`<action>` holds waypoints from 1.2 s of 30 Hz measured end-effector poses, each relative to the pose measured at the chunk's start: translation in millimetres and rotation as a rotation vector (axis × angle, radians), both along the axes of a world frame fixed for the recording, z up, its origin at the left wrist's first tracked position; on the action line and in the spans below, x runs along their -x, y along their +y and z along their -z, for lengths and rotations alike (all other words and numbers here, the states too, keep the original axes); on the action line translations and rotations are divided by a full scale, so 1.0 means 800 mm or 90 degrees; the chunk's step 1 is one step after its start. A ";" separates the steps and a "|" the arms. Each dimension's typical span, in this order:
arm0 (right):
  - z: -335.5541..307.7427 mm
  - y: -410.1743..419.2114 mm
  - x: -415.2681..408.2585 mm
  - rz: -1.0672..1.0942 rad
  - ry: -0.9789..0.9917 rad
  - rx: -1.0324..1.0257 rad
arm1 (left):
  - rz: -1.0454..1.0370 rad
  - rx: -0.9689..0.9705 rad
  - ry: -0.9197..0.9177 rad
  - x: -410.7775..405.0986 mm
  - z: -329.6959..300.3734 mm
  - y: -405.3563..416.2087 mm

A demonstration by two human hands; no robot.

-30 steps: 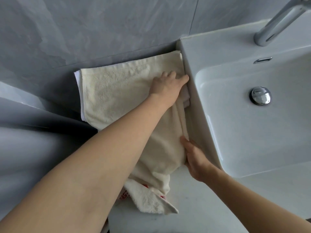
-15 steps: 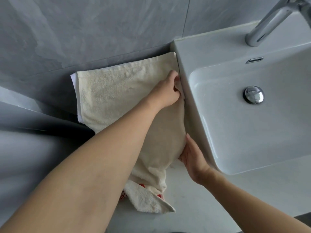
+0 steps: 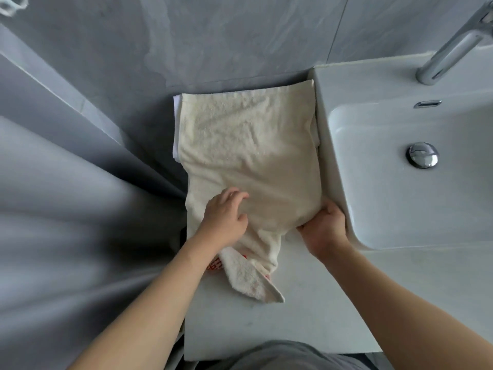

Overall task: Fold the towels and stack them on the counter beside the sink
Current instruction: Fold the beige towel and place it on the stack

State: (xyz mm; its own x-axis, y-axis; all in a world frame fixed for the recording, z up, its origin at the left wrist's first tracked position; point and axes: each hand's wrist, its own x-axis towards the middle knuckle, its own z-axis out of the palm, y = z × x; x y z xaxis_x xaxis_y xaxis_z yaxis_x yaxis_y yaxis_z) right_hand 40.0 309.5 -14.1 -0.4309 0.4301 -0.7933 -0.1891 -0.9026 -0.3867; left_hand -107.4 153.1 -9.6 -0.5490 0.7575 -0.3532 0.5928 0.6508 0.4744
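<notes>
Both hands slid nearer; cream terry towel (image 3: 248, 145) (nubbly) rumpled.

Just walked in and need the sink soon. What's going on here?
A person is arranging a cream towel on the counter beside the sink. The left hand rests on its near part; the right hand grips its near right corner. A loose end with red print hangs toward the person, so folding isn't finished.
</notes>
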 end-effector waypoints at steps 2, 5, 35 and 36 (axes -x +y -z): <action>-0.003 -0.003 -0.002 0.037 -0.007 -0.017 | 0.040 0.031 0.003 -0.018 0.000 -0.033; -0.008 0.001 0.004 0.071 0.005 -0.031 | 0.107 -0.059 0.048 -0.042 -0.001 -0.069; 0.016 -0.029 -0.064 -0.447 -0.286 -0.380 | 0.046 0.098 -0.130 -0.106 -0.030 -0.112; 0.013 -0.035 -0.075 -0.504 -0.318 -0.466 | 0.066 0.117 -0.121 -0.117 -0.026 -0.117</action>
State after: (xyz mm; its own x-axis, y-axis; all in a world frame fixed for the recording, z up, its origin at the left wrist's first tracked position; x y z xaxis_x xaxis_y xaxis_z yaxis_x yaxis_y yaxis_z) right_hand 99.7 281.1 -24.5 -0.4930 0.6046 -0.6256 0.6403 -0.2347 -0.7314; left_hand -13.6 59.7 11.5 -0.3828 0.7204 -0.5784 0.5728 0.6763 0.4632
